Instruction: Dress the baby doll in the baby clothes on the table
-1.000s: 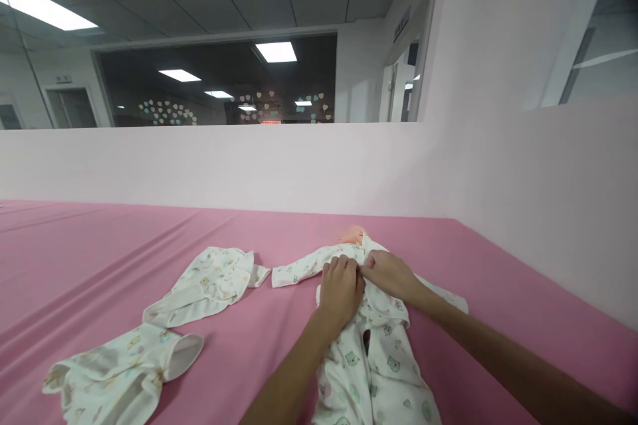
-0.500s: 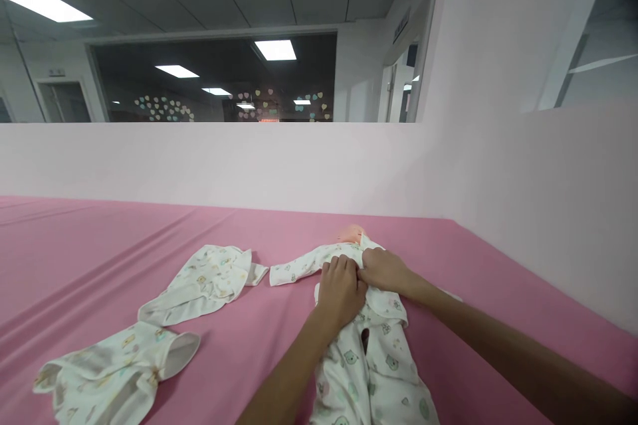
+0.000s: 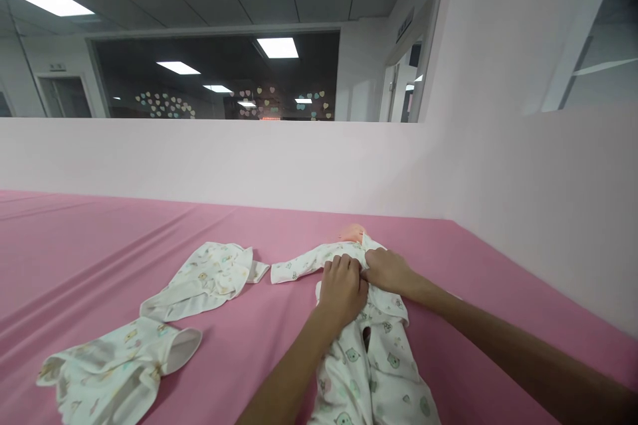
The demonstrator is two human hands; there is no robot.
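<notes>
A white printed baby top [image 3: 302, 267] lies with one sleeve stretched to the left, above white baby trousers [image 3: 396, 365] with green animal prints. At its neck end shows a skin-coloured rounded thing [image 3: 353, 232], perhaps a doll's head, mostly covered. My left hand [image 3: 343, 289] is closed on the chest of the top, fingers curled over the cloth. Right beside it, my right hand [image 3: 389, 271] pinches the top's front, fingertips nearly touching the left hand. What exactly lies between the fingertips is hidden.
Two more white printed baby garments [image 3: 204, 282] [image 3: 114, 365] lie crumpled on the left. Everything rests on a pink sheet [image 3: 239, 358]. A low white wall [image 3: 224, 159] runs along the back and turns along the right side.
The view has shifted very slightly. Both hands keep their hold on the baby top, with no clear movement of the cloth.
</notes>
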